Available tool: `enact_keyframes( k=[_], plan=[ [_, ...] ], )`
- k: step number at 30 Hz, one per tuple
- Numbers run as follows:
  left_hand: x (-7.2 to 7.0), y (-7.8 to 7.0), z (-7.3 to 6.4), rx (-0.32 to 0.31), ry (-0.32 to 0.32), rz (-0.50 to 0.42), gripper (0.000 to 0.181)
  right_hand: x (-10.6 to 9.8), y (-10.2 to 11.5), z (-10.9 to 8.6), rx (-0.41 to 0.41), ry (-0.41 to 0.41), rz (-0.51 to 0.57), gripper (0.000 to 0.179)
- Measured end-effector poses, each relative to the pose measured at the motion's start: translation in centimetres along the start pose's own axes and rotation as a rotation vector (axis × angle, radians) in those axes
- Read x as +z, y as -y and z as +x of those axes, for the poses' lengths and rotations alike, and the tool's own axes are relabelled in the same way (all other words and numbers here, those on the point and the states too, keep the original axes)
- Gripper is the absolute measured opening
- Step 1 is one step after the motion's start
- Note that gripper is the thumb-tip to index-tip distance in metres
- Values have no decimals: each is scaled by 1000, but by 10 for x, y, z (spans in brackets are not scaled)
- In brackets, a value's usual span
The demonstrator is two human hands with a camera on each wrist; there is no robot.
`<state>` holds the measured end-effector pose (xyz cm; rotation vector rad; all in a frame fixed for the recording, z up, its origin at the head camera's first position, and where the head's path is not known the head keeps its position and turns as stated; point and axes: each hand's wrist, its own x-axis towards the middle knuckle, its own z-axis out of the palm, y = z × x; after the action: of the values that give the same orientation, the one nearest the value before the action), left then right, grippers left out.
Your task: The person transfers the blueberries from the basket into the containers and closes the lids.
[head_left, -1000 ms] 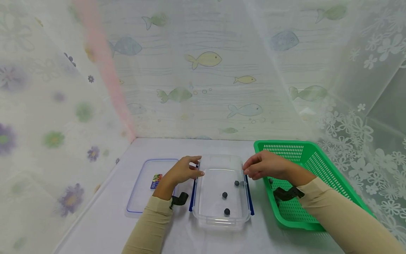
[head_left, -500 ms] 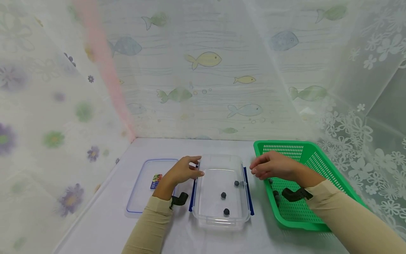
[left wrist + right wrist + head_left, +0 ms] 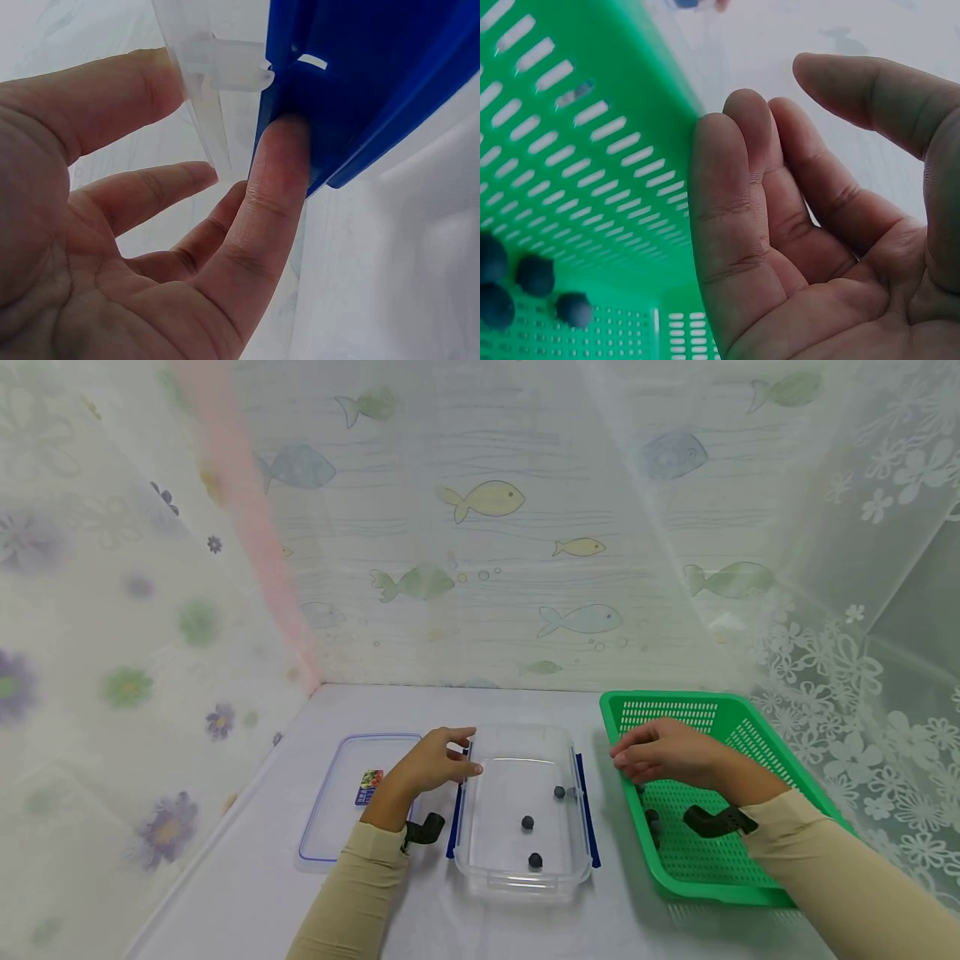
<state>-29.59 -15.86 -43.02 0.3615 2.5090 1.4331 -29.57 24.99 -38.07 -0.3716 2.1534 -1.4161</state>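
Note:
My left hand (image 3: 429, 766) holds the left wall of a clear plastic food container (image 3: 491, 827), thumb over the rim and fingers outside. In the left wrist view those fingers touch a blue side latch (image 3: 390, 82) that hangs down. Three small dark round balls, blueberry-like (image 3: 528, 822), lie apart inside the container. My right hand (image 3: 667, 752) hovers over the left rim of a green plastic basket (image 3: 720, 891), fingers loosely bent with nothing between them. More dark balls (image 3: 574, 310) sit in the basket along its left side, partly hidden by its wall and my hand.
A clear lid (image 3: 322, 827) with a blue seal and a colourful label (image 3: 369, 787) lies flat to the left of the container, partly behind my left arm. The white tabletop (image 3: 465, 710) meets fish-printed curtains (image 3: 480, 568) at the back.
My right hand has moved right, from the container's right rim to above the basket's edge. The middle ball has shifted slightly left. My left hand stays at the container's left wall.

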Motion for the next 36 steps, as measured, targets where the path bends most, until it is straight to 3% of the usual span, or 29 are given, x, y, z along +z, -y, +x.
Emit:
enact_keyframes(
  k=[8,19,25,36],
  plan=[
    [1,3,2,2,6,14,77,-9,-11,-3,17,-28,19,41],
    [1,3,3,-17,-17,28,75,-13,-28,2,79,-82,38,31],
    [2,4,3,-15,-25,20,74,-13,-37,6,125,-129,-32,32],
    [2,1,2,-19,-26,32,74,-14,-48,6,161,-110,-164,41]
  ],
)
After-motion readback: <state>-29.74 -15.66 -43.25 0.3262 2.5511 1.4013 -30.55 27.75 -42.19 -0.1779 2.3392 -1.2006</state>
